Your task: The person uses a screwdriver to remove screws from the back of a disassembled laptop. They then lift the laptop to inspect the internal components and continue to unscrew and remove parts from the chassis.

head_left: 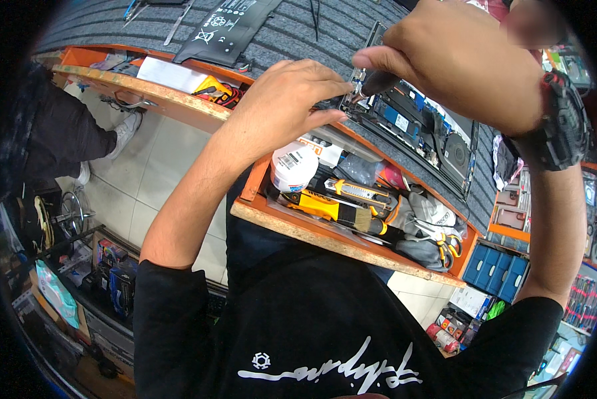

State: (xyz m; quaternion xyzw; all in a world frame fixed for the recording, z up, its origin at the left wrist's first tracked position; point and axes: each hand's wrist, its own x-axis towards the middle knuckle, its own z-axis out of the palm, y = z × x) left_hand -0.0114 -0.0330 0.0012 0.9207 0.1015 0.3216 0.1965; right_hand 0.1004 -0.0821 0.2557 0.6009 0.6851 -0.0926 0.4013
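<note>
A laptop (405, 123) lies opened up on the ribbed grey mat, its boards and round fan showing. My right hand (445, 56) is closed round a dark-handled screwdriver (378, 83), whose tip points down at the laptop's near left corner. Beside that tip, my left hand (288, 93) has its fingers and thumb about the laptop's corner; its fingertips are partly hidden. A flat black battery pack (225, 30) lies on the mat farther left.
Below the bench edge an open drawer (298, 229) holds a white tub (294, 166), a utility knife (358, 191), a brush (363, 219) and scissors (438, 239). Another open drawer (139, 93) is at left. Tweezers (178, 25) lie on the mat. A person's leg (72, 130) shows at left.
</note>
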